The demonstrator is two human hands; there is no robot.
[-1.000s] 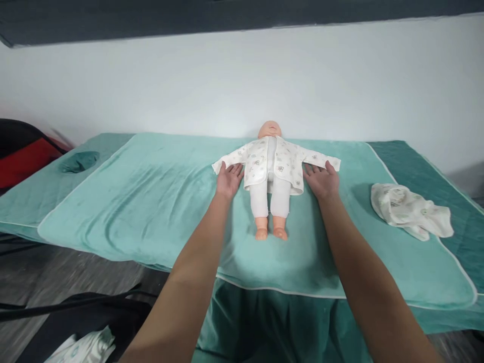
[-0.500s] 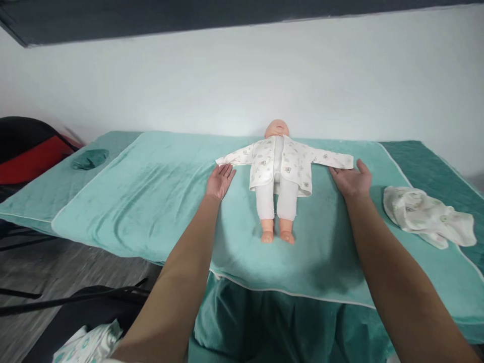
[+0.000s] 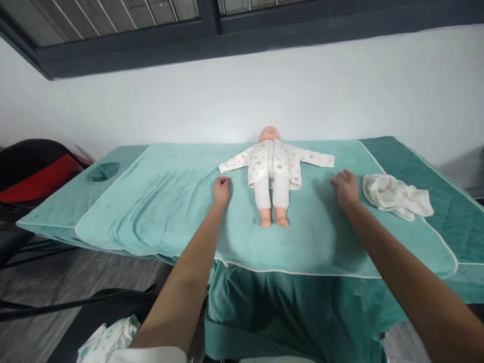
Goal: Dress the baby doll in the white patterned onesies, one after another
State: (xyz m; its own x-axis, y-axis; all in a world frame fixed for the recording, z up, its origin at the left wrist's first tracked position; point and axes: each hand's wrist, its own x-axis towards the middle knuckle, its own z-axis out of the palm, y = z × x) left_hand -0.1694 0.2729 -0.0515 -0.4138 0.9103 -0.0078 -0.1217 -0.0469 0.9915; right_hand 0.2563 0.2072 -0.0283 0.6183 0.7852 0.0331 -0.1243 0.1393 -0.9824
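Note:
A baby doll (image 3: 270, 171) lies on its back on a teal towel (image 3: 170, 201), head toward the wall, arms spread. It wears an open white printed jacket and white trousers. My left hand (image 3: 222, 191) hovers just left of the doll, below its sleeve, with the fingers curled in and nothing in them. My right hand (image 3: 346, 189) is over the towel to the doll's right, fingers loosely bent and apart, empty. It sits between the doll and a crumpled white printed garment (image 3: 395, 196).
The towel covers a padded table with a dark teal cover (image 3: 416, 166) against a white wall. A small teal cloth (image 3: 102, 172) lies at the far left. A black and red chair (image 3: 34, 169) stands left; white printed fabric (image 3: 106, 340) rests on a black seat below.
Both hands have drawn back from the jacket sleeves toward me. The left hand's fingers have curled in, and the right hand has lifted off the towel nearer the crumpled garment. The camera tilted up.

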